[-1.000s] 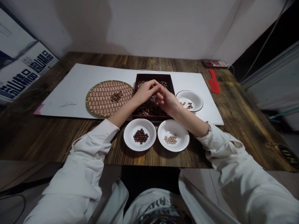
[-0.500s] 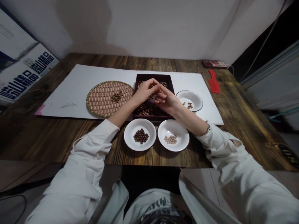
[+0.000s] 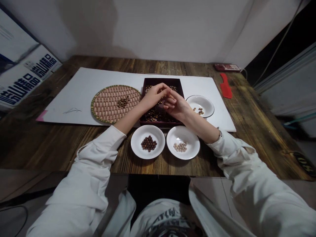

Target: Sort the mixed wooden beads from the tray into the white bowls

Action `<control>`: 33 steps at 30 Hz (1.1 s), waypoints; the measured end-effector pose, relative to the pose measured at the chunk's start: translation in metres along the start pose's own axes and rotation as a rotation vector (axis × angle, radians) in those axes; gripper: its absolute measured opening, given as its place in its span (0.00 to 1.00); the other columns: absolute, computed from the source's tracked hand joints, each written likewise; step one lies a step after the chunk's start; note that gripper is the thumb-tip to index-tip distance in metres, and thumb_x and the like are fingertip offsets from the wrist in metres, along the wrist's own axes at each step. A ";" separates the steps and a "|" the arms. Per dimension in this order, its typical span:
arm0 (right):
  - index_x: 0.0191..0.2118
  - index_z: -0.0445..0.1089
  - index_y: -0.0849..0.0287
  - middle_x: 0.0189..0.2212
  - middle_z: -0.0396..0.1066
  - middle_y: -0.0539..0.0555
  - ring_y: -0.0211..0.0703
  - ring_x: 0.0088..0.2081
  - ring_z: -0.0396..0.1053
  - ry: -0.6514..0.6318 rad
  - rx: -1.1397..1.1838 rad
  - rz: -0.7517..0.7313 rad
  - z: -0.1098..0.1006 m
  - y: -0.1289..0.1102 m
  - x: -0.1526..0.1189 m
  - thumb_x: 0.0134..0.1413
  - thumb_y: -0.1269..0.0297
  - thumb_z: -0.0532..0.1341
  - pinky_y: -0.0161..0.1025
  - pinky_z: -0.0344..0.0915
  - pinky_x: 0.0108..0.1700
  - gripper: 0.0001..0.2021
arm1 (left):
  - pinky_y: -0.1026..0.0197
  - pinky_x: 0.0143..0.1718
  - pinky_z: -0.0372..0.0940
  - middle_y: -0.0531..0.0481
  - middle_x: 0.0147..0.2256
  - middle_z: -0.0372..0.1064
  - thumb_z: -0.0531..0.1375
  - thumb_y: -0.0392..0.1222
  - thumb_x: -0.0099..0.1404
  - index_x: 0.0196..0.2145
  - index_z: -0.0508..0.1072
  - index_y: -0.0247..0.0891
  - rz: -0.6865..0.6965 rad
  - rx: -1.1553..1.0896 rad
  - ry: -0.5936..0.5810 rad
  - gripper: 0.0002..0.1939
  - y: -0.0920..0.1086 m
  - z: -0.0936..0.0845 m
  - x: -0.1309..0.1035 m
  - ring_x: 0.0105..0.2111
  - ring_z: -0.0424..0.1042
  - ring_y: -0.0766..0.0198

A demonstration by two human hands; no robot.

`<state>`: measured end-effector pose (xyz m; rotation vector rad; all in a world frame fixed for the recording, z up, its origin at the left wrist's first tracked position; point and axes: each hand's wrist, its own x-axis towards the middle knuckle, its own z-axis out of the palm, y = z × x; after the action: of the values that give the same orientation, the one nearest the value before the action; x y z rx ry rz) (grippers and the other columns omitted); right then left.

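Above a dark red tray [image 3: 161, 124] of mixed beads, the fingertips of my left hand [image 3: 156, 94] and my right hand [image 3: 176, 104] meet. Both hands have their fingers pressed together; anything between them is too small to make out. Left of the tray, a round woven mat [image 3: 105, 103] bears a cluster of brownish beads. Nearer me are a white bowl [image 3: 138, 149] with dark red beads and a white bowl [image 3: 190, 153] with pale beads. A third white bowl [image 3: 207, 103], partly behind my right wrist, contains several yellowish-brown beads.
A white board [image 3: 71, 98] lies under the mat and tray on the wooden table [image 3: 256, 131]. At the right lie a red comb-like tool [image 3: 225, 87] and a red-and-white device [image 3: 227, 67] with a cable. Printed boxes [image 3: 22, 85] stand at the left.
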<state>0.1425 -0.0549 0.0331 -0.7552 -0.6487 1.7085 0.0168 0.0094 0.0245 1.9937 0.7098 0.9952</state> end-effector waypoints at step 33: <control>0.26 0.54 0.56 0.14 0.42 0.39 0.30 0.16 0.42 0.020 -0.097 0.097 0.010 0.000 -0.011 0.63 0.62 0.61 0.28 0.52 0.23 0.17 | 0.59 0.46 0.64 0.47 0.33 0.75 0.43 0.67 0.69 0.31 0.74 0.35 -0.134 -0.037 -0.040 0.35 0.011 0.003 0.000 0.38 0.72 0.63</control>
<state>0.1369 -0.0663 0.0411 -0.8829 -0.6950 1.7657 0.0202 0.0022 0.0322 1.9026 0.7861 0.8806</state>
